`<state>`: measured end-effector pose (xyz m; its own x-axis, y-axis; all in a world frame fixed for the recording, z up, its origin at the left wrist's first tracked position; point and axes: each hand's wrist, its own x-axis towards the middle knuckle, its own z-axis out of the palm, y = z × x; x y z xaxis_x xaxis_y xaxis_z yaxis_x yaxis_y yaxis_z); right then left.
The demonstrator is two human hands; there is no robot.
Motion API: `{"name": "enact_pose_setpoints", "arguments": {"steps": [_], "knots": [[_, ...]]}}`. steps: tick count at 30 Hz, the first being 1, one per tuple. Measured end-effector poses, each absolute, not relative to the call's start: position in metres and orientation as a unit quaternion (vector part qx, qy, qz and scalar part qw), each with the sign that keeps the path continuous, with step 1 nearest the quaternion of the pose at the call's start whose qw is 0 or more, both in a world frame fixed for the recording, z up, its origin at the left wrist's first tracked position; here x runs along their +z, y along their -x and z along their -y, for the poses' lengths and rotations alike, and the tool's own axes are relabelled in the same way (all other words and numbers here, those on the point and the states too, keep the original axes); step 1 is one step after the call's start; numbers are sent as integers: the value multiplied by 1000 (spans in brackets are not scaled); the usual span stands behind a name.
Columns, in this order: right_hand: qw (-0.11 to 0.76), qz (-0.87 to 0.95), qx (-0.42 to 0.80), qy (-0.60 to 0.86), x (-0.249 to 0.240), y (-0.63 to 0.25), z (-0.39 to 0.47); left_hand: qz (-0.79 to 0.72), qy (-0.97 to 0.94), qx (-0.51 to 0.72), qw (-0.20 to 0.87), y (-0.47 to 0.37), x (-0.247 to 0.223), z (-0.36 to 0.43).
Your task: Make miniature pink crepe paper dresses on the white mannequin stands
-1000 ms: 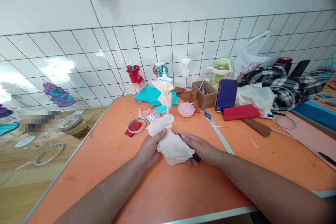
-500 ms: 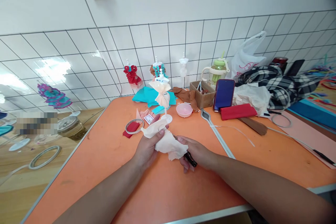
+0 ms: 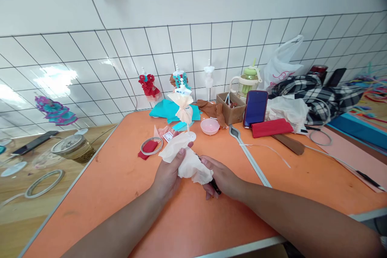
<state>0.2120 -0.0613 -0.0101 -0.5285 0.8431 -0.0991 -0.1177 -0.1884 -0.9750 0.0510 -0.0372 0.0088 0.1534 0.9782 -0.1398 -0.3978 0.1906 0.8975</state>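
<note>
Thin, crinkled cream-white sheet (image 3: 195,169), tissue-like with a ruffled edge, sits above the near middle of the smooth orange tabletop (image 3: 169,229). The left grip (image 3: 169,171) pinches it, thumb on top; the right grip (image 3: 222,173) holds a slim black-handled tool (image 3: 215,186) against its right side. Farther off, a pleated cream-wrapped mannequin (image 3: 184,107) stands left of a round pink bowl (image 3: 210,127).

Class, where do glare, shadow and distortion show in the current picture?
Head view: white glare on the left-hand wall tiles; head view: soft shadow on the orange table near the right forearm; head view: upper-right corner dark, tile lines slanting at both sides.
</note>
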Motion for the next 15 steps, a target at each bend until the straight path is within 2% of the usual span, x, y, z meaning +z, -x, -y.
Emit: {"name": "enact_pose_setpoints", "arguments": {"steps": [5,15], "knots": [[338,563,675,336,-11,-212,67,-391,-367,541,648,-48,11,36],[374,563,665,317,-6,-210,68,-387,-403,484,674,-57,9,46]]}}
